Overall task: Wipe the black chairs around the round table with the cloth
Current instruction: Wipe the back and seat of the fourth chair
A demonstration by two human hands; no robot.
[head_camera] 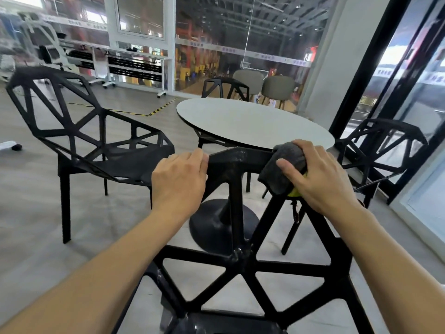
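Low in the frame, the nearest black chair (237,259) has its top rail held by the left hand (179,183), likely to steady it; the right hand (320,178) clamps the grey cloth (284,165) against the rail. Beyond stands the round bench (252,121), with more black chairs around it.

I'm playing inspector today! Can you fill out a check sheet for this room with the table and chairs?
Surface: round table, pale top, nothing on it.
Job's things: grey cloth pressed on the top bar of the near chair; more black chairs at left, right and the far side.
Clutter: nothing seen.
Hands: left hand grips the near chair's top bar; right hand holds the cloth, fingers curled round it.
Cables: nothing seen.
Surroundings: wood-look floor, yellow-black tape, two grey chairs behind, large windows.
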